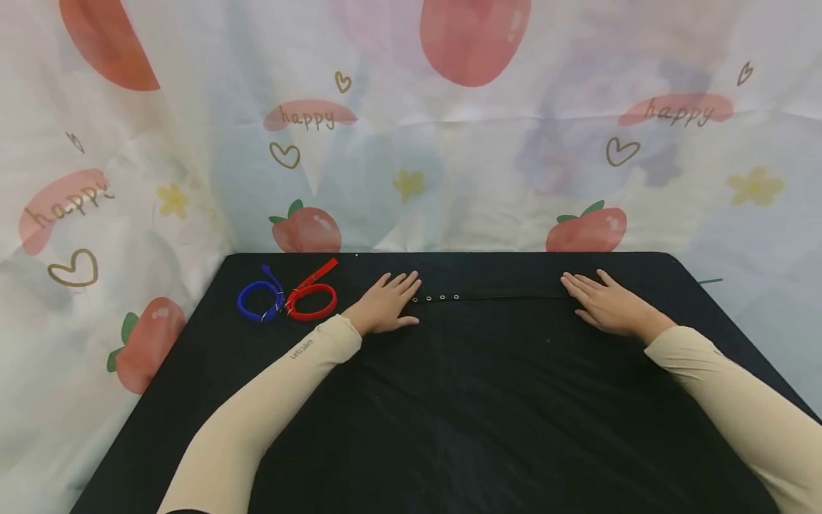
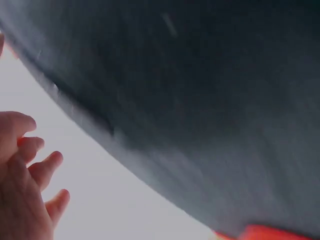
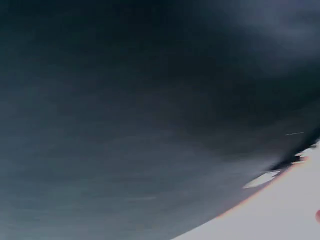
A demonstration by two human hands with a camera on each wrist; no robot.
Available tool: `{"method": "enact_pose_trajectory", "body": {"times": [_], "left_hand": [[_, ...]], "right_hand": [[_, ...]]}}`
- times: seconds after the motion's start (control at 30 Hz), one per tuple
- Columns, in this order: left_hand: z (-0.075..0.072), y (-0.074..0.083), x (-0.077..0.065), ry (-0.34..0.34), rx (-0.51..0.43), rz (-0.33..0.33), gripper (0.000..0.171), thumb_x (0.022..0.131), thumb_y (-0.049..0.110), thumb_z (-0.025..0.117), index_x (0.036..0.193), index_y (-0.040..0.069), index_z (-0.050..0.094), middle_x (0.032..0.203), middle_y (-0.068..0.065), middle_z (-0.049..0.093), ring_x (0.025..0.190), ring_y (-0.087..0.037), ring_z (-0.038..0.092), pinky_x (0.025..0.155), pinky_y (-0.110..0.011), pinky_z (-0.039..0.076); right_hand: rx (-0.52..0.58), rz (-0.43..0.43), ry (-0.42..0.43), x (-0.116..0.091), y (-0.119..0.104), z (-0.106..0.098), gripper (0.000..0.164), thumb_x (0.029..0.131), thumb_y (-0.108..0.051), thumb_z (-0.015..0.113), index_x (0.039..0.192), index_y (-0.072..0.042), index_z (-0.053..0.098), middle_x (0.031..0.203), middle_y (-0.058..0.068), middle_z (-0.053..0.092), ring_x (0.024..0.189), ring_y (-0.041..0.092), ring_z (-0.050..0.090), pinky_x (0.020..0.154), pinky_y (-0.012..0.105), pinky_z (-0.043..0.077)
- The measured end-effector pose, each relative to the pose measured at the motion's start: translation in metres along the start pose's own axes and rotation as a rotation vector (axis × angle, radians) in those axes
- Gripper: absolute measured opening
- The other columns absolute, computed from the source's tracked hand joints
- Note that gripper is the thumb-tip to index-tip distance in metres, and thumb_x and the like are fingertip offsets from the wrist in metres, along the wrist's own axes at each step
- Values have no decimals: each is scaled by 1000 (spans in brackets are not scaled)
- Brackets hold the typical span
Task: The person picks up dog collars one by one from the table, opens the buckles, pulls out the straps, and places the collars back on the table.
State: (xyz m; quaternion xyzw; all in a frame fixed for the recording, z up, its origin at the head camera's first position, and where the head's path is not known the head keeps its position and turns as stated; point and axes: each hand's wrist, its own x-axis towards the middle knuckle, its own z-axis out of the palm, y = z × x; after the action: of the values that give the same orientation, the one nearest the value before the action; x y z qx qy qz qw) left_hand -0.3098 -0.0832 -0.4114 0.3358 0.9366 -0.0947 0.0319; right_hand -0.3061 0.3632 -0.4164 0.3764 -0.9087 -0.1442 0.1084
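Observation:
A thin black strap [image 1: 449,298] with several metal eyelets lies straight across the black tabletop between the two hands. My left hand [image 1: 384,303] lies by the strap's eyelet end, fingers straight and thumb spread. At the strap's other end, the right hand [image 1: 606,305] is held palm down with straight fingers touching or just over it; black on black hides the exact contact. The left wrist view shows the left fingers [image 2: 46,170] extended at its left edge. Blurred dark cloth fills most of the right wrist view.
A blue collar [image 1: 241,303] and a red collar [image 1: 315,316], each looped into a ring, lie side by side left of my left hand. The black-covered table [image 1: 449,400] meets a fruit-printed curtain [image 1: 475,193] at its back edge.

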Motion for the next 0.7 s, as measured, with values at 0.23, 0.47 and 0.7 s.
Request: {"method": "enact_pose_trajectory", "body": {"times": [0.23, 0.47, 0.7], "left_hand": [[-11, -52, -54, 91, -49, -123, 74, 95, 44, 49, 148, 2, 21, 156, -16, 18, 145, -31, 20, 118, -50, 12], [3, -98, -104, 74, -82, -260, 70, 94, 41, 52, 145, -1, 30, 153, -20, 25, 143, -35, 23, 117, -53, 12], [20, -112, -133, 86, -48, -246, 67, 93, 41, 53, 142, -2, 36, 150, -21, 32, 141, -36, 28, 115, -55, 17]], "right_hand": [[5, -59, 112, 74, -32, -39, 73, 86, -26, 64, 144, 3, 30, 146, 21, 38, 133, 34, 41, 107, 60, 26], [49, -148, 114, 172, -93, -74, 66, 94, -28, 55, 146, 1, 26, 153, 16, 28, 140, 28, 32, 114, 56, 19], [70, -244, 111, 244, -156, -82, 63, 99, -32, 45, 149, -3, 21, 156, 12, 24, 143, 23, 27, 117, 52, 16]]}}
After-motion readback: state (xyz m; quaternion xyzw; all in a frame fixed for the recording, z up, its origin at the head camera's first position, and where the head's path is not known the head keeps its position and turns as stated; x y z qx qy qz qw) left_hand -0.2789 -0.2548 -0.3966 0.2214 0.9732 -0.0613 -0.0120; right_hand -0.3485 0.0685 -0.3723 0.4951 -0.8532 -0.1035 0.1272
